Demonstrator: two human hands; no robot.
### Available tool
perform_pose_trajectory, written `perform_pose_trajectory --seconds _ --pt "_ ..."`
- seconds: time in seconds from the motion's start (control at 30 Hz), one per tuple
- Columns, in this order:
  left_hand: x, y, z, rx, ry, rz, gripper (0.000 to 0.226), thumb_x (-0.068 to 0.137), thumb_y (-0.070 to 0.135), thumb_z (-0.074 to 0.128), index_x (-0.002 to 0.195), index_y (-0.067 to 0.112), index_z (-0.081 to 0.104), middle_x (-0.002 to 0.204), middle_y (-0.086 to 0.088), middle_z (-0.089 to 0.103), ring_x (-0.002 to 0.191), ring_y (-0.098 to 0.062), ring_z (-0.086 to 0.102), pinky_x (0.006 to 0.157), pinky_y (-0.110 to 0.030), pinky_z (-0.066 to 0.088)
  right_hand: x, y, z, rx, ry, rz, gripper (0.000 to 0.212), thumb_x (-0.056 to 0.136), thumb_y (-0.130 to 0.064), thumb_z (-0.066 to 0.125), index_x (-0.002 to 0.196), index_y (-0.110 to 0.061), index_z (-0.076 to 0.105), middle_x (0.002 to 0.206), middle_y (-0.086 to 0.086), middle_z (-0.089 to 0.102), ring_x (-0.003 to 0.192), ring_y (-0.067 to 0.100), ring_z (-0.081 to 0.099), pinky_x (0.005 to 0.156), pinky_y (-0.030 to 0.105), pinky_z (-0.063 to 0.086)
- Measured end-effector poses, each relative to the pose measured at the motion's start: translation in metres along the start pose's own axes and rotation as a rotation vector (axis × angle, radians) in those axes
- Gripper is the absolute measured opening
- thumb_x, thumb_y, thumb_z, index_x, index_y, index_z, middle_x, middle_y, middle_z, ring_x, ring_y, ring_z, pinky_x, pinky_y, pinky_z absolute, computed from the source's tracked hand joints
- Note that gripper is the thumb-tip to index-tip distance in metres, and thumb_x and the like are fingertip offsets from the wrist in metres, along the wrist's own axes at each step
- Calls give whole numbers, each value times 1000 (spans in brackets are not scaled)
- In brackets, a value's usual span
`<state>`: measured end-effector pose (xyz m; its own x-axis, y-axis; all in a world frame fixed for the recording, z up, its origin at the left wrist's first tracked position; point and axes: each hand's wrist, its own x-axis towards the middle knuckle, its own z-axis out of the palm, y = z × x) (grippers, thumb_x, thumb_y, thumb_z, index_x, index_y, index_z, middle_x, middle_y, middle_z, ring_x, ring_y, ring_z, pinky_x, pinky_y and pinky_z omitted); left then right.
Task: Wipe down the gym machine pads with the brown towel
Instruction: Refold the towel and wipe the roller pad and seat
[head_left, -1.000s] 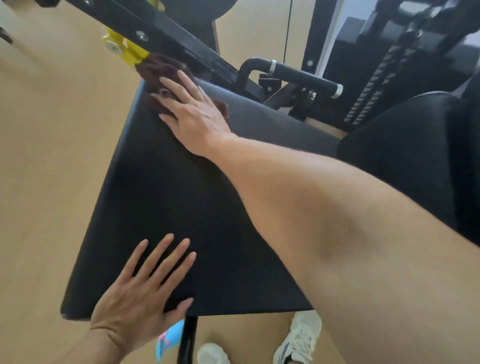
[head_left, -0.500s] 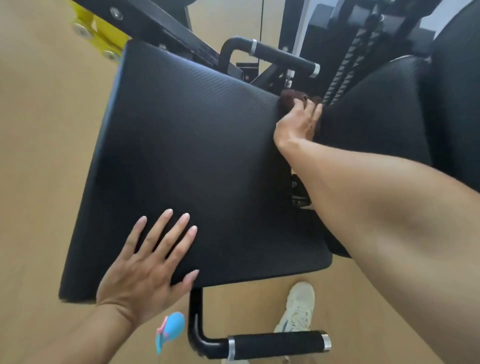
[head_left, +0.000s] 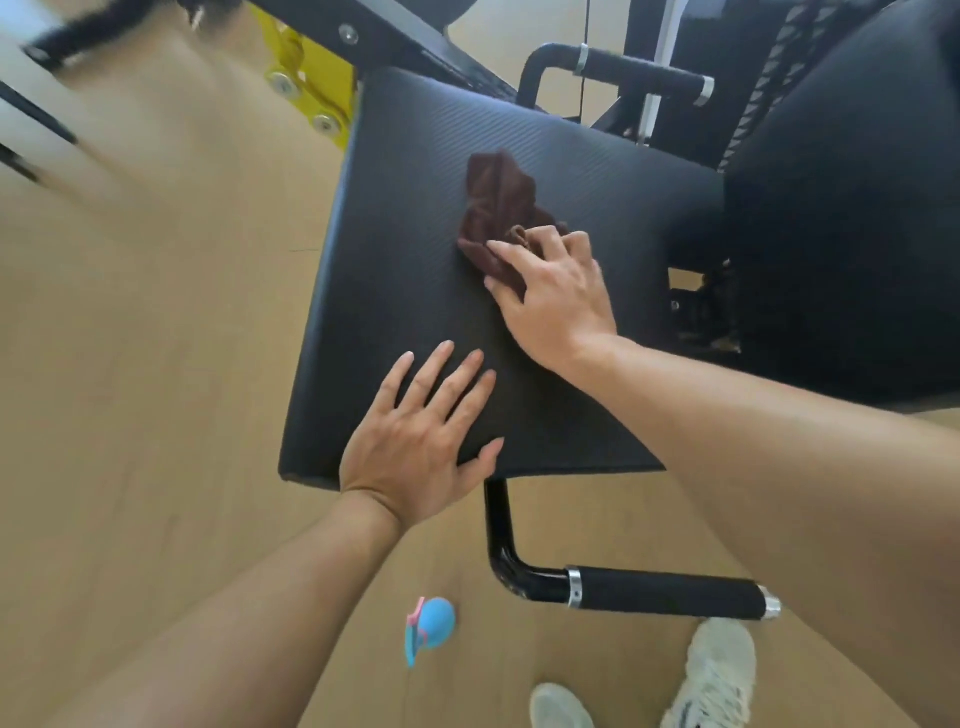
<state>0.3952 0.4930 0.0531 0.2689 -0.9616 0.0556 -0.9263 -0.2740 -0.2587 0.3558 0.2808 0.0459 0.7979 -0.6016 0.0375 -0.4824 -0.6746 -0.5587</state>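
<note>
Step in hand: You were wiping the flat seat pad with the brown towel. The towel lay bunched near the middle of this pad, a little toward 1 o'clock from its centre.

Right hand: Your right hand pressed on the near end of the towel. The fingers were slightly bent over the cloth and seemed to pinch a fold of it; the far part of the towel trailed free toward 12 o'clock.

Left hand: Your left hand lay flat with spread, straight fingers on the pad's near edge, at 7 o'clock from the towel. It held nothing and only steadied the pad.

Done so far: I cannot tell from the surface which parts were already wiped, because the pad showed no wet trace or dust line. By my judgement you were in the middle of this pad.

Left to do: The rest of this pad, and the rounded back pad at 3 o'clock, which the towel did not touch. Other pads out of view are possible.

Count of pads: two in view.
Count of towels: one.
Count of hands: two.
Count of grip handles: two, the near handle at 5 o'clock and the far handle at 1 o'clock.
Count of shoes: two, at 5 o'clock on the floor.
Count of small blue things: one blue object on the floor at 6 o'clock; what it is, I cannot tell.
</note>
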Motion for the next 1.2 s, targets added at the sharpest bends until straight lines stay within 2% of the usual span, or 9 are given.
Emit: perform_pose_trajectory --seconds 0.1,0.23,0.37,0.47,0.53,0.6,0.7,0.87,1.2 --pt "-2 2 -1 -26 71 -20 65 99 58 39 144 14 53 151 -8 54 143 -29 46 115 -52 37 -17 -5 8 54 69 35 40 102 -42 48 141 -36 57 147 -5 46 136 24 32 113 43 33" --pt "-2 1 -9 -258 201 -146 97 89 76 43 152 4 30 154 -17 44 144 -31 41 121 -51 29 -52 -13 8 234 71 108 34 102 -40 53 134 -34 63 137 -8 50 136 18 32 114 42 32" --pt "-12 10 -26 -675 439 -501 90 95 70 34 156 4 22 160 -17 32 151 -31 29 125 -53 14 -114 -12 6 299 25 103 34 103 -37 55 136 -32 62 140 -11 47 139 12 27 118 43 29" --pt "-57 32 -28 -748 488 -844 84 98 66 27 156 6 23 163 -14 29 152 -29 25 125 -52 11 -147 -37 15 384 51 151 33 102 -31 59 134 -27 66 140 -8 54 141 12 30 118 46 32" --pt "-89 50 -22 -771 478 -1003 81 100 63 27 156 5 25 162 -15 31 150 -29 27 122 -55 16 -154 -71 28 336 54 -32 32 99 -29 62 130 -24 69 137 -4 61 142 18 36 115 48 35" --pt "-107 61 -14 -811 489 -1150 74 100 53 32 153 2 30 157 -19 37 146 -34 33 119 -55 23 -156 -104 41 281 -52 -365 35 96 -24 63 130 -25 69 140 -3 61 144 22 37 118 46 32" --pt "-113 68 -9 -910 455 -1376 72 94 48 30 149 1 37 150 -25 43 140 -39 36 118 -51 26 -145 -123 41 28 -280 -684 50 96 -19 52 143 -36 55 160 -8 38 153 21 18 122 43 19" --pt "-112 98 -13 -984 356 -1306 72 94 52 31 151 8 35 154 -16 40 144 -30 32 120 -48 24 -147 -67 19 -208 -267 -730 66 95 -16 38 156 -39 35 167 -6 25 155 24 15 119 39 21" --pt "-101 156 -27 -1053 190 -1014 78 89 59 44 156 23 30 165 8 23 152 -4 17 122 -34 18 -173 37 3 -201 44 -14 62 90 -15 58 151 -25 48 145 5 54 137 31 43 107 47 42"
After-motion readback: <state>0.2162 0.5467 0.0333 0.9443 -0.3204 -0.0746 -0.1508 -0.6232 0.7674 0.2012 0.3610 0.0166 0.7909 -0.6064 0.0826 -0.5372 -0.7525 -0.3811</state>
